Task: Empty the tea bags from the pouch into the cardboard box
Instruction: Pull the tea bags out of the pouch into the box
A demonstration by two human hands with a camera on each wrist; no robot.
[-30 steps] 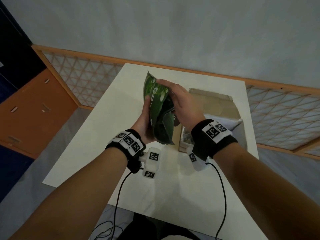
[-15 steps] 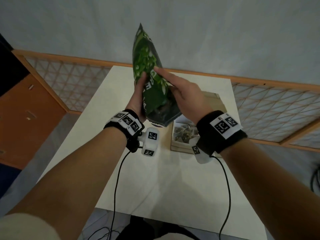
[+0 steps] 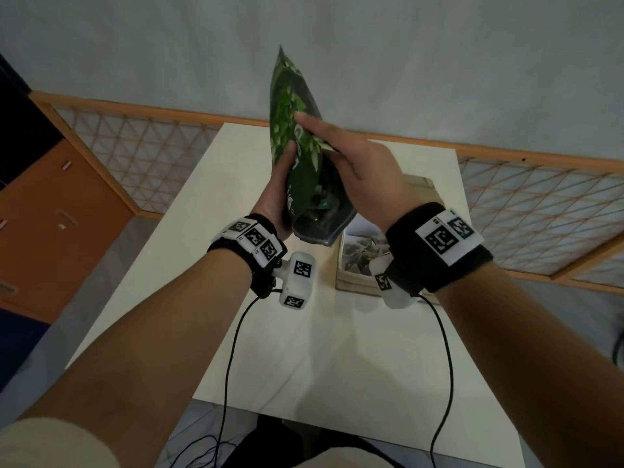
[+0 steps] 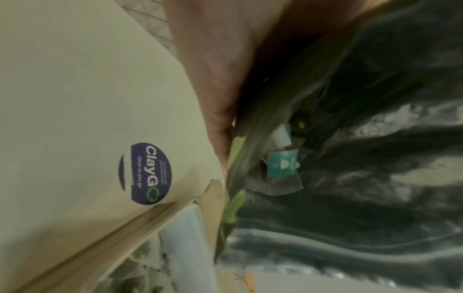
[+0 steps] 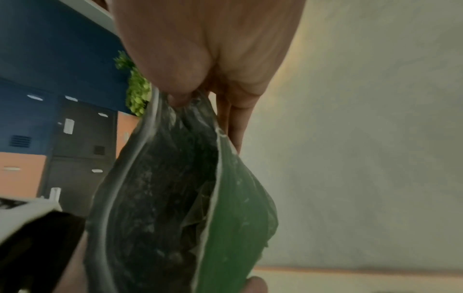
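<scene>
From the head camera, two bare forearms reach over a pale counter (image 3: 337, 332). A green pouch (image 3: 297, 157) is held upside down between both hands, its open mouth pointing down above the near left corner of a cardboard box (image 3: 351, 282). The left hand (image 3: 275, 197) wraps the pouch's left side, thumb curled on its front: its grip is closed on the pouch. The right hand (image 3: 368, 179) holds the right side, with the forefinger lying straight along the front. Tea bags (image 3: 361, 255) lie in the box, partly hidden by the right wrist.

From the left wrist camera, the left hand (image 4: 215, 65) presses the pouch's (image 4: 350, 198) edge. A tea bag with a teal tag (image 4: 281, 163) sits inside the open mouth. Below, the box (image 4: 210, 200) rests on the counter (image 4: 75, 79), just beside a round blue sticker (image 4: 144, 174).

From the right wrist camera, the right hand (image 5: 208, 53) pinches the pouch's (image 5: 233, 228) rim, thumb inside, fingers outside. The pouch's dark inside gapes toward the camera; what it holds is too dim to tell.
</scene>
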